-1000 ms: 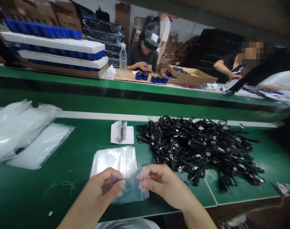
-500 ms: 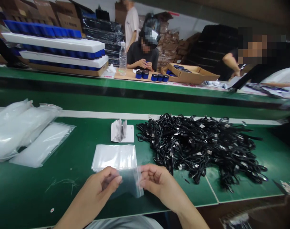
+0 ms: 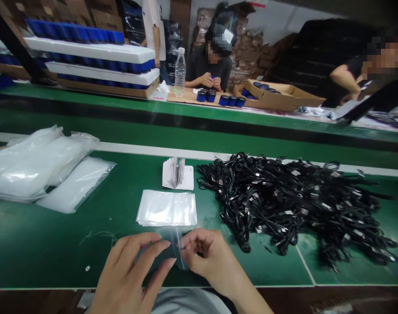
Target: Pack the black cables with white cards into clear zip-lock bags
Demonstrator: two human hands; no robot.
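Near the table's front edge, my right hand [image 3: 207, 255] pinches the zip end of a clear plastic zip bag [image 3: 180, 249]. My left hand [image 3: 136, 266] is at the bag's other side, thumb and fingers spread apart around it; the bag's left part is partly hidden behind those fingers. Just beyond my hands lies a stack of clear plastic bags [image 3: 168, 209], flat on the green table. Behind that stack sits a pile of folded white leaflets [image 3: 176, 173], some fanned upright. To the right spreads a large heap of black USB cables [image 3: 284, 200].
Filled clear packs of bags [image 3: 32, 165] lie on the left of the green table [image 3: 97, 257]. A raised shelf beyond holds foam trays with blue cups [image 3: 97, 52], a plastic bottle [image 3: 180, 72] and a cardboard tray [image 3: 284, 98]. Several other people are across it.
My left hand has let go of the bag and spread its fingers. The right hand keeps its pinch on the zip end. The view has shifted, moving the scene rightward.
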